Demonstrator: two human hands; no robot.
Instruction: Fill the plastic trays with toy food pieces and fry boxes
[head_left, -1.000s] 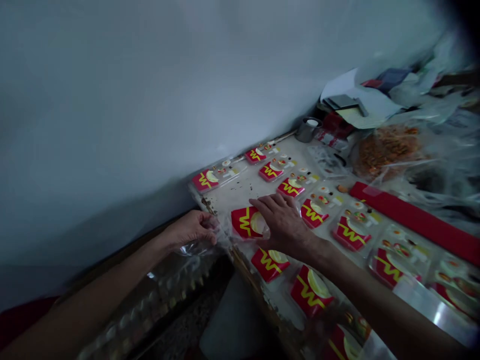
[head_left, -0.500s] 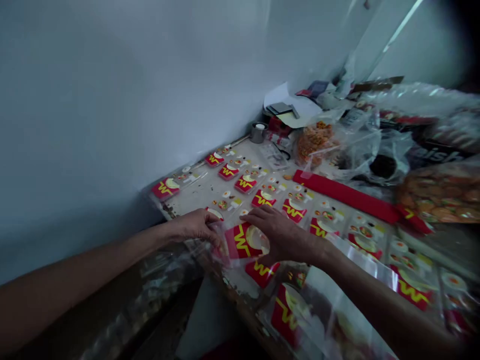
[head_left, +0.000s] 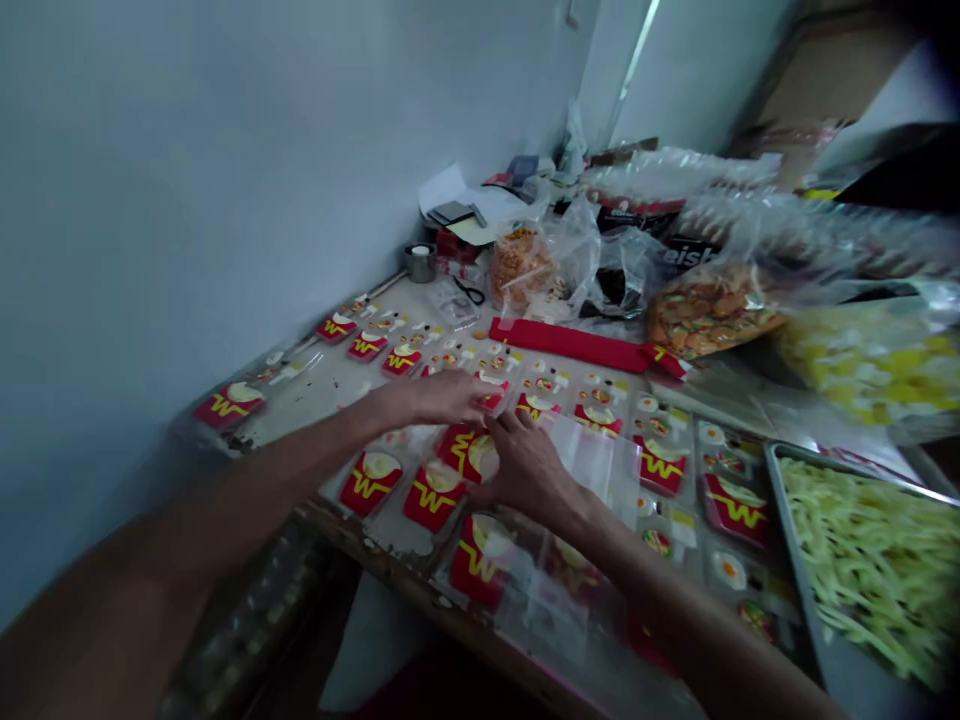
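My right hand curls around the right side of a clear plastic packet with a red card and a yellow zigzag print, thumb low and fingers at the upper edge. Just above that packet, my left hand reaches across with its fingers near my right fingertips; they are blurred and partly hidden, so their grip is unclear. Similar packets lie around both hands, with small food-like pieces in their clear parts. Under my right forearm lie loose clear plastic bags.
A long red strip crosses the table behind the packets. Farther back are bags of orange pieces, brown round pieces and yellow pieces. At right stands a metal tray of pale strips. Scissors and a tape roll lie near the wall.
The view has swung right, bringing the tray and yellow pieces into sight. My left hand has moved from the packet's left edge to above it, nearer my right hand, which stays at the packet.
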